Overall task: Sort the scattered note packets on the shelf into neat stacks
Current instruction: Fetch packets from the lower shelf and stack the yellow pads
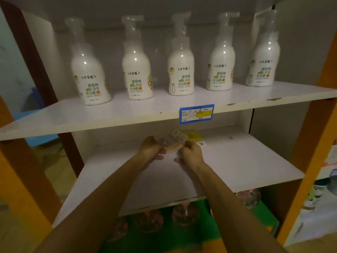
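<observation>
Both my hands reach deep onto the middle white shelf [237, 161]. Between them is a small bundle of note packets [172, 140], grey-printed on top with a yellow edge below. My left hand [152, 147] grips the bundle's left end with curled fingers. My right hand [190, 153] pinches its right end. One pale packet [179, 134] sticks up tilted at the back of the bundle. A yellow packet [193, 136] lies flat on the shelf just behind my right hand, and a small white packet [201, 143] lies to its right.
The upper shelf [127, 114] carries several white pump bottles [180, 68] and a blue-and-yellow price tag [197, 114] on its front edge, low over my hands. Below the middle shelf stand clear bottles [184, 215] on a green surface. An orange frame post [310, 143] stands at the right.
</observation>
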